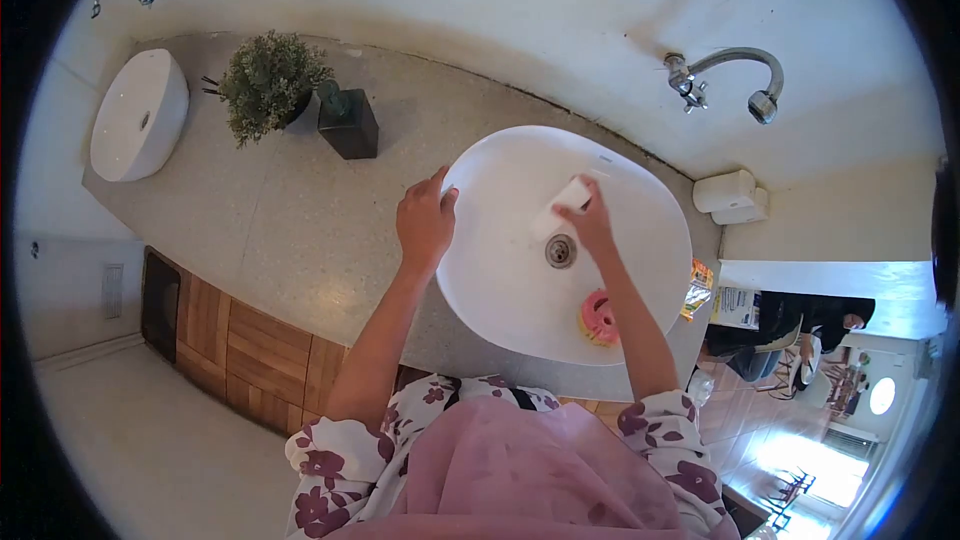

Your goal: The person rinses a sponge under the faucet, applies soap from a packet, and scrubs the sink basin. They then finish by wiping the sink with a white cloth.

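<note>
In the head view, my right hand (592, 225) is inside the white oval sink (500, 310), above and beside the metal drain (560, 251). Its fingers are closed on a white sponge (573, 194), a small block pressed to or just over the basin's inner surface. My left hand (427, 220) grips the left rim of the sink, thumb toward the basin and fingers partly hidden. A pink and yellow doughnut-shaped thing (597, 319) lies low in the basin, partly covered by my right forearm.
A curved wall tap (740, 60) juts out above the sink. On the grey counter (300, 230) stand a potted plant (268, 85), a dark box-shaped dispenser (348, 125) and a second white basin (140, 115). White containers (728, 194) and a bright packet (697, 288) sit right; another person (800, 325) is beyond.
</note>
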The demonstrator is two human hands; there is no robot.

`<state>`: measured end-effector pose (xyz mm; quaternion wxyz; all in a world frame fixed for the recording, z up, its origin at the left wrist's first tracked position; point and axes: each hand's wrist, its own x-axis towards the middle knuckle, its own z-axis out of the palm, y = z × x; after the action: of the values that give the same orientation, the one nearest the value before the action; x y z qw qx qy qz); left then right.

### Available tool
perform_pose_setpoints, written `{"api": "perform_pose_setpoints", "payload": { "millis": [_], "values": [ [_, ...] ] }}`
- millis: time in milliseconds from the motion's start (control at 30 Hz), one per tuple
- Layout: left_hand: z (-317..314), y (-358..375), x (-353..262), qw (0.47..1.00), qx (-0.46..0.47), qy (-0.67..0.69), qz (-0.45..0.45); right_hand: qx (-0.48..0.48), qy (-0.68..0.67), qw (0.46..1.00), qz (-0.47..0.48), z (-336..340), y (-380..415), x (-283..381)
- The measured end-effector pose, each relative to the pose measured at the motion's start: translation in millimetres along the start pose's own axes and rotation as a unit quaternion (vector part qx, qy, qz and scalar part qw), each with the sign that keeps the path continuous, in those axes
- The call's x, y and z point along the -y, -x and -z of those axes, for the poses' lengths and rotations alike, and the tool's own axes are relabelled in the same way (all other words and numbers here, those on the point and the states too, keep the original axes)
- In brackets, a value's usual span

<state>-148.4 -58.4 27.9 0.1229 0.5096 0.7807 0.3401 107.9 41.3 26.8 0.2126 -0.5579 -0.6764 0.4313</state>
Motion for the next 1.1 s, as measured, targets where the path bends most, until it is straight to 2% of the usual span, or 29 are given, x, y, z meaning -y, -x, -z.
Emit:
{"api": "perform_pose_setpoints", "payload": {
  "millis": [67,133,233,267,333,367,433,467,533,633,667,767,800,867,900,933,1000,1033,1067,1100],
  "values": [
    [4.8,0.7,-2.9,1.000,0.009,0.001,0.009,-0.045,-0.049,0.998,-0.011,5.9,-7.1,4.5],
    [4.7,-1.2,-4.1,1.000,0.014,0.006,0.015,-0.042,-0.007,0.999,-0.001,-6.9,7.7,0.1],
    [4.1,-2.4,-3.8,1.000,0.011,0.011,0.011,0.093,0.018,0.993,0.070,-19.3,32.0,-2.1],
    [4.0,-1.5,-3.9,1.000,0.013,0.010,0.016,0.092,0.019,0.993,0.070,-16.0,25.9,-7.0],
    [5.3,-1.9,-5.8,1.000,0.017,0.007,0.020,0.042,-0.018,0.999,0.018,-5.5,3.5,-17.3],
    [6.7,-2.4,-6.7,1.000,0.021,0.008,0.019,0.044,-0.020,0.999,0.017,-0.6,-4.2,-17.5],
    [7.3,1.0,-5.4,0.999,0.027,0.006,0.020,-0.034,-0.081,0.996,0.016,10.0,-8.6,2.8],
    [6.8,1.2,-5.1,1.000,0.022,0.004,0.016,-0.034,-0.082,0.996,0.015,4.6,-3.0,-0.4],
    [6.4,-1.4,-6.1,1.000,0.011,0.004,0.012,0.044,0.014,0.999,0.008,-11.1,14.2,-8.3],
    [6.4,-2.3,-5.1,1.000,0.020,0.011,0.013,0.091,0.007,0.994,0.065,-16.7,29.9,-14.2],
    [5.3,-1.8,-4.4,1.000,0.015,0.008,0.009,0.090,0.006,0.994,0.064,-12.5,24.4,-16.4],
    [5.6,-1.8,-4.2,1.000,0.012,0.004,0.007,-0.012,-0.026,1.000,-0.010,11.6,-14.0,-25.0],
    [6.0,-1.0,-4.2,1.000,0.013,0.006,0.008,-0.011,-0.026,1.000,-0.013,9.8,-9.6,-20.7],
    [4.2,0.0,-3.3,1.000,0.008,0.004,0.005,-0.016,0.031,0.997,0.064,8.2,-2.0,-8.7],
    [3.3,-0.8,-3.4,1.000,-0.001,0.002,0.001,0.042,0.029,0.998,0.034,-3.8,1.2,-32.3],
    [3.6,-0.8,-3.6,1.000,-0.003,0.003,0.002,0.042,0.030,0.998,0.036,-4.5,12.7,-20.1],
    [4.3,-0.9,-3.0,1.000,0.008,-0.003,0.006,0.156,0.045,0.986,-0.029,-4.3,28.2,2.5],
    [4.6,-0.6,-3.2,1.000,0.009,-0.003,0.006,0.134,-0.029,0.990,0.016,-7.5,18.8,-13.9],
    [4.4,-0.5,-3.2,1.000,0.006,-0.002,0.004,0.133,-0.030,0.990,0.015,-1.0,9.7,-31.0],
    [4.5,-0.3,-2.9,1.000,0.003,-0.002,0.003,0.081,-0.038,0.996,0.001,5.9,0.2,-24.2]
  ]
}}
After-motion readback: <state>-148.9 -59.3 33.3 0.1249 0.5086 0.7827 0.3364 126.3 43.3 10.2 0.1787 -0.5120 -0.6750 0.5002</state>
